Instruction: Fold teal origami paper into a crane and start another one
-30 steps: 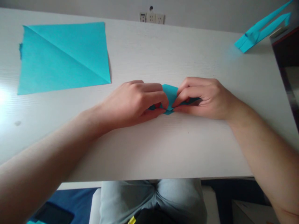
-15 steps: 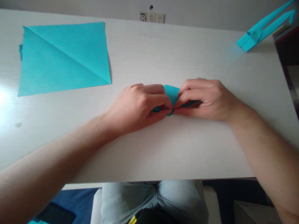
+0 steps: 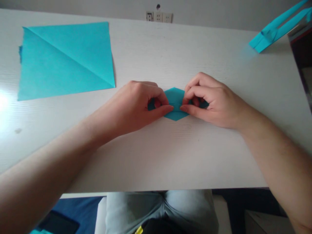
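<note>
The left hand and right hand have drawn apart, pinching the folded blue paper at both ends. It now lies flatter, its long axis running sideways across the middle of the counter.

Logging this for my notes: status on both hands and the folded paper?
Left hand, right hand: pinching folded blue paper from both sides. Creased blue sheet lies apart, far left.

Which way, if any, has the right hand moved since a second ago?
Yes, the right hand has risen in view, toward the wall sockets, its fingertips staying near the folded paper.
</note>
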A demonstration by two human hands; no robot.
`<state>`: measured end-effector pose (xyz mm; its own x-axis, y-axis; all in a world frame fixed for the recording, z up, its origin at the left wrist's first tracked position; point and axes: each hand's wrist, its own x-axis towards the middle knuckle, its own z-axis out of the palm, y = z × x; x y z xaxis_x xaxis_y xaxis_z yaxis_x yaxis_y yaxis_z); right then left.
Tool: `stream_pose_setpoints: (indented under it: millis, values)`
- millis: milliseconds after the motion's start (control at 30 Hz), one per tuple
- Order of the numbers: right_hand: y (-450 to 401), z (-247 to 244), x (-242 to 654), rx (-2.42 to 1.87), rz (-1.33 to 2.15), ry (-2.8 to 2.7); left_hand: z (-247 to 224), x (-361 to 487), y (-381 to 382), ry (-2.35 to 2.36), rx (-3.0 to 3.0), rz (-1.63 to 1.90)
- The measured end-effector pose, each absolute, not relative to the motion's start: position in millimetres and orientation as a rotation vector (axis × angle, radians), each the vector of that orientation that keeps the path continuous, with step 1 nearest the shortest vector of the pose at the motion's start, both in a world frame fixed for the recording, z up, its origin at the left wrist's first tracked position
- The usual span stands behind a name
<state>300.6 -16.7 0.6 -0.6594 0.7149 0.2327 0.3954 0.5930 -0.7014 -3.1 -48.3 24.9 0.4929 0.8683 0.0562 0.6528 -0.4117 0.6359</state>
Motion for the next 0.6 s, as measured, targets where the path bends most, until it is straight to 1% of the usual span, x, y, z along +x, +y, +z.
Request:
stream_pose_setpoints:
  millis: [233, 600]
  values:
    - [-20, -2, 297, -0.916, 0.814, -2.288, 25, -1, -49, 1.257, 2.18, 0.494]
    - [-23, -4, 297, -0.973, 0.801, -2.274, 21, 7, -56, 1.325, 2.178, 0.568]
